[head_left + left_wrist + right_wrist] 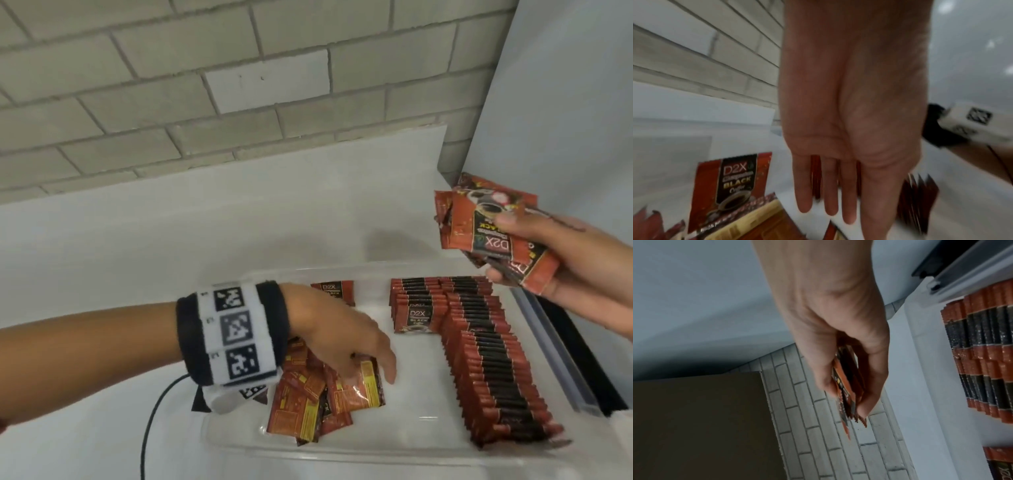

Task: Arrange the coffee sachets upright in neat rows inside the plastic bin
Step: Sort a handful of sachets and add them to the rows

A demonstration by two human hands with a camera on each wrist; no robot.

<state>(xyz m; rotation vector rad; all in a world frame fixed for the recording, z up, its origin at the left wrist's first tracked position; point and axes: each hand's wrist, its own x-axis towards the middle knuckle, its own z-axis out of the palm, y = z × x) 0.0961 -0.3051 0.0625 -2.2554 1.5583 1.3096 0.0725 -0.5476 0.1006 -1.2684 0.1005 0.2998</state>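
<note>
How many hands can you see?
2: the left hand reaches onto the loose red coffee sachets in the clear plastic bin; the right hand holds a sachet bunch.

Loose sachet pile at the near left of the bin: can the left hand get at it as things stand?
Probably yes. The left hand is already inside the open-topped plastic bin, its straight fingers lying on the loose sachet pile. Nothing covers it; the right hand holds its bundle of sachets clear, above the upright rows.
</note>
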